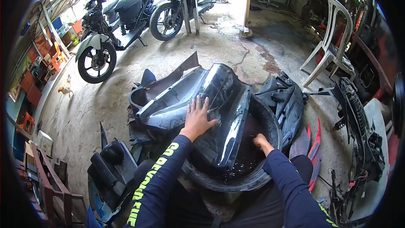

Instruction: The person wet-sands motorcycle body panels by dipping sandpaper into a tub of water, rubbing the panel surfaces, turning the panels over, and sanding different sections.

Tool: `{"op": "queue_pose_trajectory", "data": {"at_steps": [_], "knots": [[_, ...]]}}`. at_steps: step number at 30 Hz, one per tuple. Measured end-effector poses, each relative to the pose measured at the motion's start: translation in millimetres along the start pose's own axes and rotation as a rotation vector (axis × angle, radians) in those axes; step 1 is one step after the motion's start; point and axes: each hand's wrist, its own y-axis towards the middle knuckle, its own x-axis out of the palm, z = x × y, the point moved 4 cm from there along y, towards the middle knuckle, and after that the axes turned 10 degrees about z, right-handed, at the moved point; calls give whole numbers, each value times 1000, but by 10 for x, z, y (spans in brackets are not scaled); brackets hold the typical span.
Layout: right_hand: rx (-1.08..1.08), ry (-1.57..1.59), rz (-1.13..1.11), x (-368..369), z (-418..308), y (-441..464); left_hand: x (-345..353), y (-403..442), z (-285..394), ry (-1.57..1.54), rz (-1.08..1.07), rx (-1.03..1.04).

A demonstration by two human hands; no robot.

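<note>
Round black basin [228, 185]: 1. Beyond it: 2 black spoked front wheels [97, 62] [166, 21], 1 grey plastic chair [331, 50]. Left: 1 tan chicken [65, 88].

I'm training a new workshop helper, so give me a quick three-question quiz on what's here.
1. True or false: the left hand lies spread on the glossy black plastic panel.
2. Fill in: the right hand reaches into the round, black, open ____.
3. The pale grey plastic chair stands at the picture's: A, lower left; B, upper right; C, bottom centre.

Key: 1 true; 2 tub; 3 B.
</note>
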Motion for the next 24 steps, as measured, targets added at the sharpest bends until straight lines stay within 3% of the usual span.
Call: {"op": "queue_pose_trajectory", "data": {"at_steps": [3, 6, 8, 10, 12, 14, 16, 17, 18, 19, 21, 22, 23, 24], "knots": [[59, 109, 61, 51, 73, 57, -15, -43, 26, -53, 23, -57], [51, 123, 98, -65, -39, -21, -45, -110, 165, 53, 18, 22], [191, 276, -98, -284, -258, -260, -23, -168, 146, 33, 1, 72], [228, 328, -88, -261, -203, -243, -86, -215, 181, 2, -18, 146], [126, 360, 141, -97, -77, 12, -64, -196, 194, -15, -17, 174], [78, 227, 190, 67, 22, 181, -53, -189, 205, 5, -24, 161], [351, 663, -92, 184, -7, 231, -19, -177, 218, 23, -40, 142], [439, 1204, -263, 155, -26, 274, 3, -168, 205, 7, -41, 137], [369, 1283, -432, 208, 135, 626, 7, -179, 204, 3, -44, 136], [347, 1311, -324, -269, -129, 367, 12, -171, 209, 7, -46, 123], [10, 1267, -428, -874, -752, 236, 54, -145, 204, 14, -49, 105], [-21, 1258, -278, -1272, -1263, -238, 47, -130, 218, 9, -51, 103], [-107, 1072, -287, -1439, -1583, -373, 14, -107, 244, 29, -64, 114], [-326, 1030, -301, -1496, -1892, -447, -8, -56, 261, 51, -72, 125]]}}
